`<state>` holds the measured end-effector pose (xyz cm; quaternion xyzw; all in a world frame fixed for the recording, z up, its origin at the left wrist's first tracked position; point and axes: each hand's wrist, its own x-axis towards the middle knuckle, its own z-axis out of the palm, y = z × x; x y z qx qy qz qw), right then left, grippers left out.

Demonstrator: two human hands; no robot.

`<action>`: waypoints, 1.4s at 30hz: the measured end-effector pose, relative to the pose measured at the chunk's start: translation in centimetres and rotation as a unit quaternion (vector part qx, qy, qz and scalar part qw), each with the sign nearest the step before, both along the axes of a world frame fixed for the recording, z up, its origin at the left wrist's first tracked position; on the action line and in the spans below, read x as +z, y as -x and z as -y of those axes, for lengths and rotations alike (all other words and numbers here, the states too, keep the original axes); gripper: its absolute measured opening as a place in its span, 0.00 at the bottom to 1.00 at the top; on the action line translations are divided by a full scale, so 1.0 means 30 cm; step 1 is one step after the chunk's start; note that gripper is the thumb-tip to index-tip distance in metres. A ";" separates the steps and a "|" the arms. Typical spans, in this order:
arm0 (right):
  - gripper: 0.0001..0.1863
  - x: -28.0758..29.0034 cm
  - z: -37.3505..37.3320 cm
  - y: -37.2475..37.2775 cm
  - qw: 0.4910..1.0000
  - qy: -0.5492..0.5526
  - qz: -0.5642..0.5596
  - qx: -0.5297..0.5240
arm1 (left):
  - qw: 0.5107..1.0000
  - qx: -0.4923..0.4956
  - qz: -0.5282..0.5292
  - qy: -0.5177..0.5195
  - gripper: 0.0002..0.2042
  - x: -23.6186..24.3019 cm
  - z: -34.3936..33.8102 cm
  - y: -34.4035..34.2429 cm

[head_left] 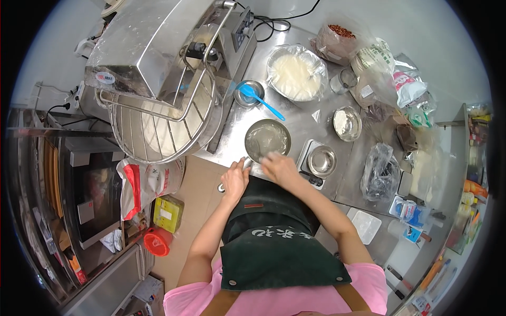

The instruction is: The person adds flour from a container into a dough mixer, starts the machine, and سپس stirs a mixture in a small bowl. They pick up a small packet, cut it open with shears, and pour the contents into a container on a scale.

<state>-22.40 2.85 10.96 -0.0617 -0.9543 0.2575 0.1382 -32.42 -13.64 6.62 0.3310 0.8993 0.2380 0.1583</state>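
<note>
Bare metal shines along the steel surface that fills the middle of the frame, with pale walls behind and a tan floor showing at lower left. A round pan sits at the centre, near the front edge of the surface, with whitish streaks inside. The left hand is closed around the pan's handle, whose rounded end pokes out to the lower left. The right hand is at the pan's near rim; its fingers are blurred, so whether they grip anything I cannot tell.

Just above the pan, a blue spatula leans out of a small metal bowl. Farther up is a large bowl of something pale under clear plastic, with a clear cup to its right. Right of the pan, another metal bowl rests on a scale, and a bowl of white powder sits above that. A big mixer takes up the upper left, its wire guard over a pale mass. Plastic bags crowd the right side.
</note>
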 end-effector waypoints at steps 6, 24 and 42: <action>0.07 0.010 0.042 -0.014 0.994 -0.076 0.075 -0.038 | 1.000 0.010 0.007 -0.004 0.17 -0.003 0.000 0.003; 0.11 -0.123 -0.139 -0.077 0.858 0.421 -0.035 -0.293 | 1.000 0.005 0.013 -0.006 0.18 0.005 0.000 -0.003; 0.04 -0.010 -0.065 -0.101 0.989 0.052 -0.015 -0.136 | 1.000 0.012 0.003 0.006 0.18 0.007 -0.006 -0.004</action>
